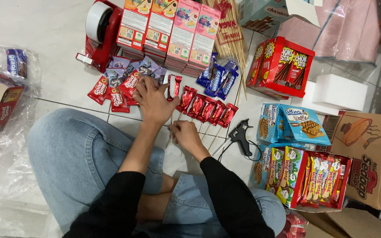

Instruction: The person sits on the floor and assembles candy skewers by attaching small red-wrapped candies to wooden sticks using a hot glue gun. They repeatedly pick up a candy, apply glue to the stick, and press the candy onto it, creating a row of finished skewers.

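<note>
nearest are the knees in blue jeans [80, 158] and black sleeves [225, 198], the person sitting cross-legged on a white tile floor [54, 39]. just past the knees the right hand [186, 135] is pinched shut on a thin wooden skewer [172, 128] low on the floor. the left hand [153, 100] reaches further, fingers spread and pressing down on a red snack packet [173, 86] at the top of that skewer; it presses rather than clasps.

right beside it lies a fan of red packets on sticks [208, 109], touching one another, sticks pointing back toward the person. a black glue gun [240, 135] rests just right of them, its cord looping on the tile. left of the left hand is a loose pile of red and dark sachets [120, 86].

further right stand open boxes of red bars [323, 178], blue wafer boxes [294, 125] and a red stick-biscuit box [283, 66]. at the far edge sit a red tape dispenser [100, 33], a row of flat cartons [168, 33] and a bundle of bare skewers [230, 35]. crumpled clear plastic [5, 145] lies at the left.

risks, as i judge them: the packet could slide off line on the skewer if the pressing hand lifts while any glue is soft; fingers so near the join could catch hot glue; the gun's cord lies close to the finished sticks and a tug could drag them; a knee shifting could scatter the fan.
</note>
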